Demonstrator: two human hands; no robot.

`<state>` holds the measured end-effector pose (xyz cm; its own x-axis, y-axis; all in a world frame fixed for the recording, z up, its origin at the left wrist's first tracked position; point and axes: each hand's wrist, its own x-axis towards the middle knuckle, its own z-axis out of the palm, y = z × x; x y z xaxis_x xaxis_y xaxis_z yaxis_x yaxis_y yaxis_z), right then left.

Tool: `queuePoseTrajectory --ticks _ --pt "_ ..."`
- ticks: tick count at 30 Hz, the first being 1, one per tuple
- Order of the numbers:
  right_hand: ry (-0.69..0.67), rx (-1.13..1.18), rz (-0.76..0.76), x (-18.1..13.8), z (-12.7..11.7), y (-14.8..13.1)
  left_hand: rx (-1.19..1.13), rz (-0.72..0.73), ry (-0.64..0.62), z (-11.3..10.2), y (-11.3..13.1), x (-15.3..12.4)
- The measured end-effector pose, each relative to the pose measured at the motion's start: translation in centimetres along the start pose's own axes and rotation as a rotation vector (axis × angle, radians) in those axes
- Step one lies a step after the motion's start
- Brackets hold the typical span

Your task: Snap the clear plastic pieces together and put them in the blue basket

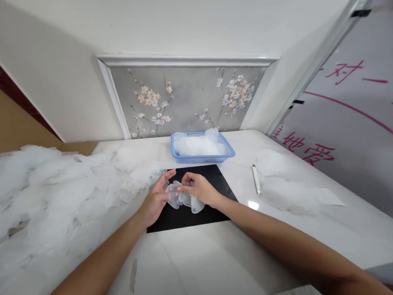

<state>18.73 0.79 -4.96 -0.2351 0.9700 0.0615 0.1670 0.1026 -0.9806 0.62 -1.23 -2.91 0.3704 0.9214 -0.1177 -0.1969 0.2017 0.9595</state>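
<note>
While both forearms stretch out over the white table (200, 259), the person's hands meet above a black mat (186, 216) lying flat at its middle. The left hand (156, 198) has its fingers spread and pressed against the near side of a translucent plastic piece (182, 198), a small, crumpled-looking bit of clear film or sheet whose exact shape is hard to make out. The right hand (199, 189) comes at it from the other side, thumb and fingertips pinched on its top edge, so the two hands sit close together, both gripping the same piece just over the mat. Behind the mat, touching its far edge, stands a blue tray (230, 152) heaped with more of the pale translucent material. A big loose heap of white pieces (46, 195) sprawls across the left of the table, and a smaller pile (288, 187) lies to the right. Beside that pile rests a slim white pen-like tool (256, 180).
</note>
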Motion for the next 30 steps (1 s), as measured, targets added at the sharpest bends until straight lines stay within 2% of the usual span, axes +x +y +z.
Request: queuePoseTrajectory --ticks 3,6,8,9,11,13,15,18,20,22,25,27,30 --pt "-0.041 0.048 0.029 1.1 1.0 -0.2 0.229 0.115 0.032 -0.7 0.2 0.1" --pt "-0.041 -0.018 0.023 2.9 1.5 -1.0 0.704 0.403 0.206 -3.3 0.9 0.7" --pt "-0.061 -0.240 0.026 4.0 2.2 -1.8 1.057 0.499 0.379 -5.5 1.4 1.1" --pt "-0.084 -0.389 0.035 4.5 2.7 -2.2 1.170 0.485 0.449 -6.6 1.5 1.3" --pt "-0.116 -0.677 0.054 5.0 3.8 -2.9 1.255 0.421 0.539 -8.2 1.6 1.6" --pt "-0.129 -0.839 0.065 5.3 4.8 -3.1 1.250 0.383 0.573 -9.1 1.7 1.7" --pt "-0.136 -0.817 0.042 5.2 5.2 -2.9 1.250 0.389 0.584 -9.1 1.9 1.8" --pt "-0.121 -0.521 0.038 4.6 4.2 -2.2 1.153 0.466 0.609 -8.0 2.3 1.6" --pt "-0.124 -0.228 0.133 3.8 2.6 -1.6 0.937 0.472 0.586 -6.9 2.3 1.5" --pt "-0.161 0.056 0.246 2.8 0.6 -1.1 0.659 0.373 0.484 -5.7 1.9 1.4" --pt "-0.141 0.296 0.306 1.3 -2.1 -0.4 0.383 0.160 0.229 -4.0 0.7 1.1" --pt "-0.131 0.383 0.323 0.6 -3.4 0.1 0.334 0.075 0.111 -3.2 0.2 1.0" --pt "-0.154 0.456 0.345 0.2 -4.7 0.7 0.347 0.030 0.073 -2.7 -0.1 0.9"
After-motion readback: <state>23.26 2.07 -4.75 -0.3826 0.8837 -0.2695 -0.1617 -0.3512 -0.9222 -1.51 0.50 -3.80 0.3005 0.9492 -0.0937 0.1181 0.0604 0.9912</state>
